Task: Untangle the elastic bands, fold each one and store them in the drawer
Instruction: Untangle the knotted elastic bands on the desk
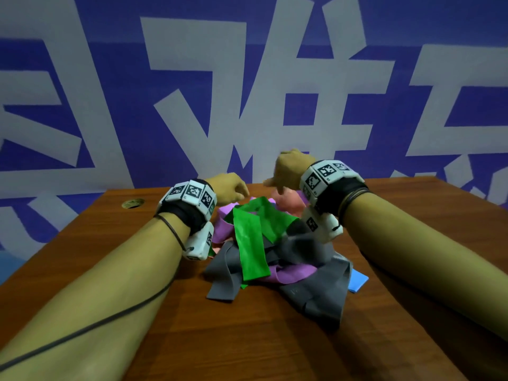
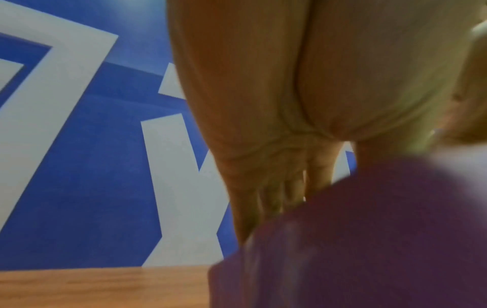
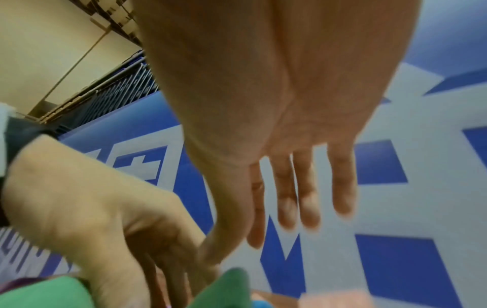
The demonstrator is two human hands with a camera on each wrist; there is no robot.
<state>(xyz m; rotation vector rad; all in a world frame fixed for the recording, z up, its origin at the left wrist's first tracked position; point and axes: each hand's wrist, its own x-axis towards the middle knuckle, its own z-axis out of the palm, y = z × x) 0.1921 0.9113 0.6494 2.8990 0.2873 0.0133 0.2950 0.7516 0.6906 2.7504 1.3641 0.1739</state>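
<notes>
both hands over a tangle of elastic bands on the wooden surface [image 1: 110, 270].
head: green band [image 1: 251, 243] tops grey band [image 1: 316, 287] and purple band [image 1: 288, 273]; left hand [image 1: 231, 188] dips in, its grip hidden. left wrist: fingers [image 2: 274, 193] straight behind purple. right wrist: right hand [image 3: 276, 125] spread, holding nothing.

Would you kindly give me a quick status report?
Right hand open, holding nothing. Left hand reaching into bands, grip unclear. Bands tangled on table. No drawer visible.
</notes>
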